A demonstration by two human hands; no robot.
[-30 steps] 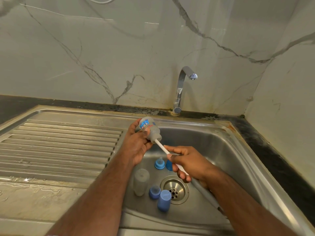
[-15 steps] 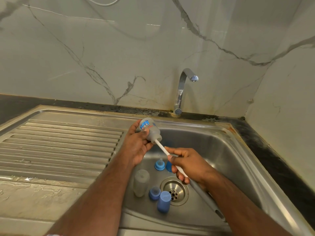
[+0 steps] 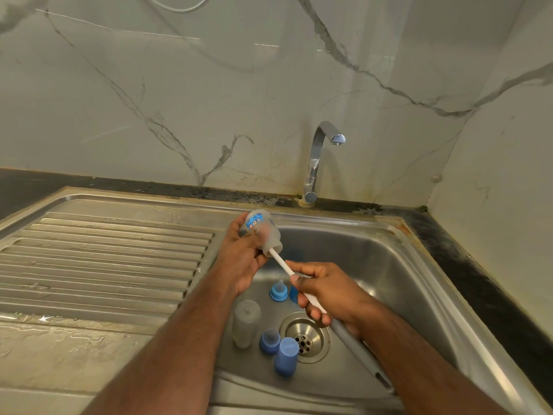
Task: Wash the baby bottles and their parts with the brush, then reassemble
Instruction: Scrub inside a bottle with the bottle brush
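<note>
Stainless steel forms the sink basin (image 3: 374, 265), and above its 10 o'clock corner the left hand (image 3: 242, 259) grips a small translucent plastic baby bottle with a blue printed label (image 3: 261, 230). The left fingers curl round the bottle's body from behind, the thumb side toward the viewer; the bottle tilts with its base toward 11 o'clock and its open neck toward 5 o'clock. A long bottle brush with a white stem and grey handle (image 3: 311, 298) enters that neck, its head hidden inside the bottle. The right hand (image 3: 326, 292) holds the stem just below the neck, fingers wrapped round it and thumb laid along it, well apart from the left hand. The grey handle runs on toward 5 o'clock beneath the right forearm.

On the basin floor, at 9 o'clock from the round steel drain (image 3: 305, 336), a second frosted plastic bottle without a label (image 3: 246, 323) stands. Just beside it a blue collar with a nipple (image 3: 270, 340) and a blue plastic cap (image 3: 286, 355) sit close together at the drain's 7 o'clock edge. Another blue collar with a clear nipple (image 3: 279, 291) stands at the drain's 11 o'clock, with a further blue part (image 3: 294, 293) partly hidden behind the right fingers.

The ribbed steel drainboard (image 3: 104, 265) spreads out at 9 o'clock, and wet stone bench (image 3: 59, 348) lies at 8 o'clock. The curved chrome tap (image 3: 317, 163) rises at 12 o'clock; the basin's right wall slopes up at 3 o'clock.
</note>
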